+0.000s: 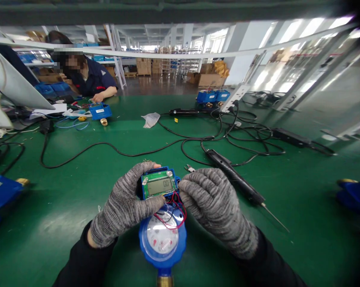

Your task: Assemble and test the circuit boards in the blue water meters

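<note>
A blue water meter (148, 255) with a round clear dial and a brass fitting sits in front of me. Above its dial is an open blue housing with a green circuit board (144, 192) and a lit display (159, 185) reading about 0.0. My left hand (123, 203), in a grey knitted glove, wraps round the housing from the left, thumb across its lower edge. My right hand (214, 203), gloved alike, pinches at the housing's right side; what its fingertips hold is hidden. Red and dark wires (184, 217) loop from the housing over the dial.
A black electric screwdriver (236, 177) lies right of my hand, beside cutter tips (190, 168). Cables (117, 148) cross the green table. More blue meters (100, 111) stand around, and a power strip (235, 97) lies at the back right. A co-worker (90, 77) sits at the far left.
</note>
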### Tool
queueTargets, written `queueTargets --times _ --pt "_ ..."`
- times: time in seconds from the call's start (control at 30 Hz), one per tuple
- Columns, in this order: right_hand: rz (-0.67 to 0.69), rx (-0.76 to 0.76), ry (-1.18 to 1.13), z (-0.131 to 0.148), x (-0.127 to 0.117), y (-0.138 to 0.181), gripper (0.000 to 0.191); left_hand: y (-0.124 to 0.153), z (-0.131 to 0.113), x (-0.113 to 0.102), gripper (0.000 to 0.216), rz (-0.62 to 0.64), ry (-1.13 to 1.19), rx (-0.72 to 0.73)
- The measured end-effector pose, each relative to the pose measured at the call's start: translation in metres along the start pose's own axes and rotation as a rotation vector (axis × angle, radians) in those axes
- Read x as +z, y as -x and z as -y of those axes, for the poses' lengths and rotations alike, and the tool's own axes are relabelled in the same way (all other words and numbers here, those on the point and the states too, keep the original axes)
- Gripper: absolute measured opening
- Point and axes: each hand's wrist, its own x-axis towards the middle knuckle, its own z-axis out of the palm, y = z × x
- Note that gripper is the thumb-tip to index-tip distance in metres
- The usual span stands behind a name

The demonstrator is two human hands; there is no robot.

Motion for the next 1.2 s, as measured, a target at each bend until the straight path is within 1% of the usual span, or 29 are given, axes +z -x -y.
queueTargets --times 0.07,0.1,0.13,0.23,0.27,0.33,0.4,0.47,0.5,0.57,0.67,0.7,0.77,0.87,0.97,1.03,1.1,1.17,1.2 --pt "-0.001 0.145 -0.121 0.003 -0.001 0.0 0.007 0.0 -0.002 0.003 0.056 -0.027 -0.084 0.046" --pt "0.023 0.246 -0.233 0.003 -0.002 0.0 0.006 0.0 -0.004 0.004 0.055 -0.043 -0.151 0.085" --pt "0.074 0.353 -0.371 0.003 -0.004 -0.001 0.006 0.0 -0.006 0.005 0.055 -0.058 -0.226 0.134" --pt "0.304 0.625 -0.796 -0.001 -0.012 -0.002 0.011 0.0 -0.01 0.009 0.057 -0.099 -0.387 0.274" --pt "0.36 0.686 -0.907 -0.003 -0.014 -0.002 0.013 0.001 -0.01 0.009 0.057 -0.103 -0.399 0.297" --pt "0.411 0.773 -1.061 -0.007 -0.018 -0.002 0.017 0.001 -0.01 0.008 0.056 -0.112 -0.369 0.29" --pt "0.443 0.816 -1.16 -0.009 -0.021 -0.003 0.018 0.0 -0.009 0.006 0.056 -0.133 -0.268 0.217" --pt "0.446 0.82 -1.227 -0.011 -0.022 -0.004 0.017 -0.001 -0.006 0.003 0.057 -0.138 -0.094 0.116" --pt "0.424 0.819 -1.255 -0.011 -0.021 -0.004 0.016 -0.003 -0.005 0.002 0.058 -0.135 0.009 0.067" --pt "0.337 0.821 -1.304 -0.011 -0.019 -0.007 0.015 -0.006 -0.003 0.0 0.059 -0.124 0.201 -0.013" --pt "0.197 0.83 -1.375 -0.01 -0.013 -0.013 0.013 -0.01 0.0 -0.003 0.059 -0.127 0.39 -0.071" --pt "0.176 0.82 -1.406 -0.01 -0.011 -0.016 0.012 -0.011 0.001 -0.004 0.058 -0.125 0.429 -0.074" --pt "0.188 0.785 -1.466 -0.011 -0.009 -0.021 0.009 -0.013 0.003 -0.005 0.056 -0.115 0.475 -0.064" --pt "0.26 0.717 -1.441 -0.01 -0.011 -0.028 0.013 -0.014 0.008 -0.008 0.056 -0.125 0.481 -0.041" --pt "0.271 0.679 -1.257 -0.008 -0.016 -0.029 0.006 -0.015 0.012 -0.01 0.057 -0.16 0.436 -0.051" --pt "0.23 0.641 -1.061 -0.006 -0.017 -0.027 0.008 -0.015 0.012 -0.01 0.058 -0.179 0.432 -0.061" --pt "0.143 0.595 -0.866 -0.007 -0.015 -0.022 0.013 -0.016 0.011 -0.01 0.059 -0.185 0.46 -0.066" --pt "0.061 0.529 -0.684 -0.011 -0.01 -0.017 0.023 -0.016 0.009 -0.008 0.058 -0.167 0.493 -0.074" --pt "0.048 0.48 -0.612 -0.014 -0.007 -0.016 0.031 -0.016 0.008 -0.008 0.057 -0.154 0.507 -0.082"
